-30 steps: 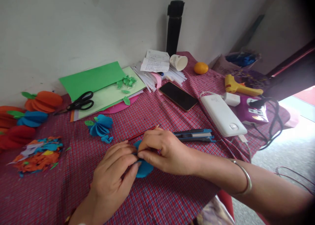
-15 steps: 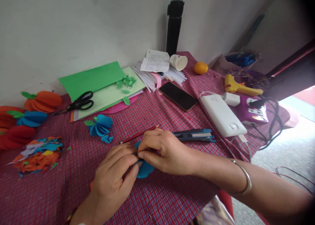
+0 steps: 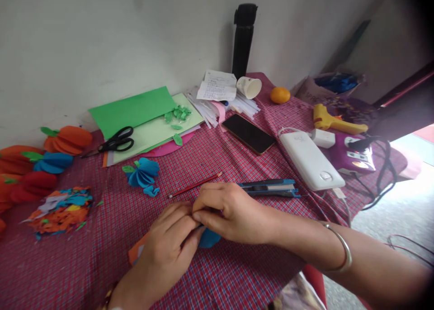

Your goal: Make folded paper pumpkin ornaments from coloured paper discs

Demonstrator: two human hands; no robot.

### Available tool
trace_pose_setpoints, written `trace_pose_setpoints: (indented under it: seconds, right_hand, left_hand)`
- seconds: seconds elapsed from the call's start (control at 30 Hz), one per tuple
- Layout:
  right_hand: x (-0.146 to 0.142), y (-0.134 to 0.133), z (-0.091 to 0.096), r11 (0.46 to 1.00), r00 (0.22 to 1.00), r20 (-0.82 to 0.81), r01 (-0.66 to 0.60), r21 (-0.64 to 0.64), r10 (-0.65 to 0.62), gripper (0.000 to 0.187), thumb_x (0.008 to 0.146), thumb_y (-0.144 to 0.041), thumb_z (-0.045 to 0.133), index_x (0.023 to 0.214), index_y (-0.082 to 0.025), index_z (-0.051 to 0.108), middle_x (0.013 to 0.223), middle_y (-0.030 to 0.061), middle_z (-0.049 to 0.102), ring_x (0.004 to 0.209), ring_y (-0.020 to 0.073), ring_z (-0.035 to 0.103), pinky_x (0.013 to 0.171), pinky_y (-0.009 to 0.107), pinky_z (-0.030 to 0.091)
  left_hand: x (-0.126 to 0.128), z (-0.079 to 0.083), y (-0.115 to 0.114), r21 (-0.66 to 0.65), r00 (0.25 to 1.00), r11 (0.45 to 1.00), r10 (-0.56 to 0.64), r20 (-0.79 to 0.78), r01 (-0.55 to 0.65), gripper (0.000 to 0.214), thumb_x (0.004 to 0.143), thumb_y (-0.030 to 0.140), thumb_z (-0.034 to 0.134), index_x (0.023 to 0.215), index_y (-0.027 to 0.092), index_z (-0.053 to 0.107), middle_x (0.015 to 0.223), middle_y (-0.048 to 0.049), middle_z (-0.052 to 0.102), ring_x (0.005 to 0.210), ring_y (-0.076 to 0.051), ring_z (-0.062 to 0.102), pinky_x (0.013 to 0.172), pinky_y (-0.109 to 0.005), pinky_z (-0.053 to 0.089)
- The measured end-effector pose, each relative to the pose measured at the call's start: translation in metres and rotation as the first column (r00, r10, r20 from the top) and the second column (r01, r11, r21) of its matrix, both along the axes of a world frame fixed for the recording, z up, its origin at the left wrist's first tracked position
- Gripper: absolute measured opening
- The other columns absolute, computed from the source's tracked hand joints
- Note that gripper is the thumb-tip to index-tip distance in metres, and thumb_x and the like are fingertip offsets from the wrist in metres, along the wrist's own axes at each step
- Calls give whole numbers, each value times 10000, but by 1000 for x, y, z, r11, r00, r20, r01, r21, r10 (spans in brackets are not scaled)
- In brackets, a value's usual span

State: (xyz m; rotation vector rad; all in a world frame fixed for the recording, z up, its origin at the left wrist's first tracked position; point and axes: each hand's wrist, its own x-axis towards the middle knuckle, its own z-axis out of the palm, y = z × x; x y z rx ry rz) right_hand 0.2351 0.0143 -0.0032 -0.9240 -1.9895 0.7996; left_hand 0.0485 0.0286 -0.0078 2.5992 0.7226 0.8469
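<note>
Between my two hands is a piece of blue paper [image 3: 209, 239], mostly covered by my fingers. My left hand [image 3: 171, 242] is closed on its left side. My right hand [image 3: 228, 212] pinches its upper edge, thumb and fingertips pressed together close to the left fingertips. Just beyond the hands lie a red pencil [image 3: 195, 185] and a blue-and-black stapler [image 3: 271, 188]. Up and left of them sits a pleated blue paper shape [image 3: 142, 172] with green leaves. Some orange paper [image 3: 136, 250] sticks out behind my left hand.
Folded paper pumpkins [image 3: 68, 140] and a heap of paper scraps [image 3: 64, 210] lie at left. Black scissors [image 3: 117, 141] rest on paper sheets [image 3: 135, 106]. A phone [image 3: 249, 133], white power bank [image 3: 310, 158], yellow glue gun [image 3: 339, 122], paper cup [image 3: 250, 87] and black bottle [image 3: 243, 43] stand farther off.
The whole view has shifted slightly, so things appear a little farther right. Both hands stay together on the blue paper, and less of it shows between them.
</note>
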Motion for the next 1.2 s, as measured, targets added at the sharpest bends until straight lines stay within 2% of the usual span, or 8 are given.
trace_pose_setpoints:
  seconds: [0.57,0.9,1.2]
  right_hand:
    - [0,0,3,999,999,33,-31,-9,31,133,904,-116,491,820,-150,588,781,25,599,731,112,554,684,224,459]
    - [5,1,5,996,996,40,76,45,-78,140,941,-212,503,863,-159,607,807,30,637,766,127,574,746,272,438]
    - [5,3,1,996,993,81,89,11,-90,118,922,-164,511,855,-155,608,811,28,625,766,124,569,747,258,434]
  left_hand:
    - [-1,-3,-2,7,1000,1000,-16,-12,16,177,829,33,543,752,182,598,722,-13,639,727,-140,630,708,-285,549]
    - [-2,9,9,33,996,998,52,69,-55,128,835,93,566,838,207,624,805,-18,694,750,-149,676,676,-283,580]
    - [-10,3,8,74,986,988,131,100,-138,130,815,94,592,859,211,628,820,-19,705,794,-167,688,777,-335,587]
